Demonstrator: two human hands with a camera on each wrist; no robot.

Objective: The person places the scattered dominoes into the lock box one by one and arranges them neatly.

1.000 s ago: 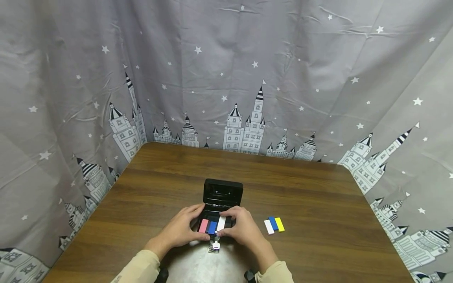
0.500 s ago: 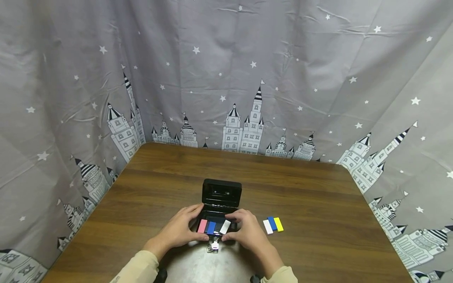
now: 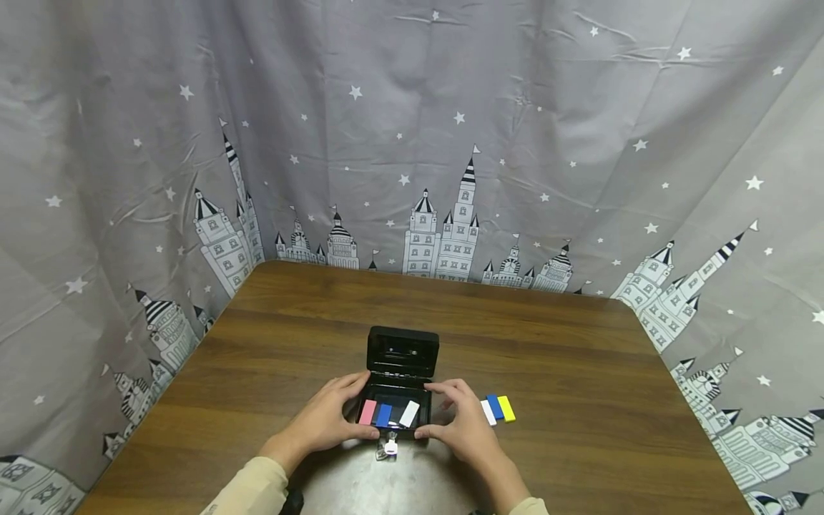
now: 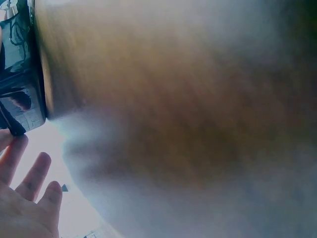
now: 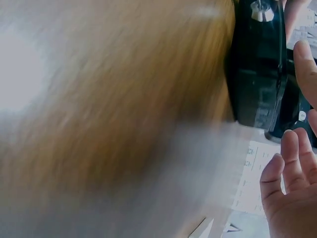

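A small black metal cash box (image 3: 403,352) stands on the table with its lid up, a key (image 3: 390,446) hanging at its front. Inside lie a pink block (image 3: 368,413), a blue block (image 3: 383,415) and a slightly slanted white block (image 3: 408,414). My left hand (image 3: 322,415) holds the box's left end, thumb at the front corner and fingertips towards the back. At the right end, my right hand (image 3: 466,425) has its thumb by the front corner and a finger by the back corner, holding no block. In the right wrist view its fingers (image 5: 290,148) look loosely spread.
Right of the box, a white block (image 3: 488,413), a blue block (image 3: 495,406) and a yellow block (image 3: 506,408) lie side by side on the brown wooden table (image 3: 309,307). A grey curtain (image 3: 360,143) printed with castles and stars hangs behind the table.
My right hand has let go of the white block, which now lies tilted farther right inside the box, and has moved right to the box's edge. My left hand stays in place.
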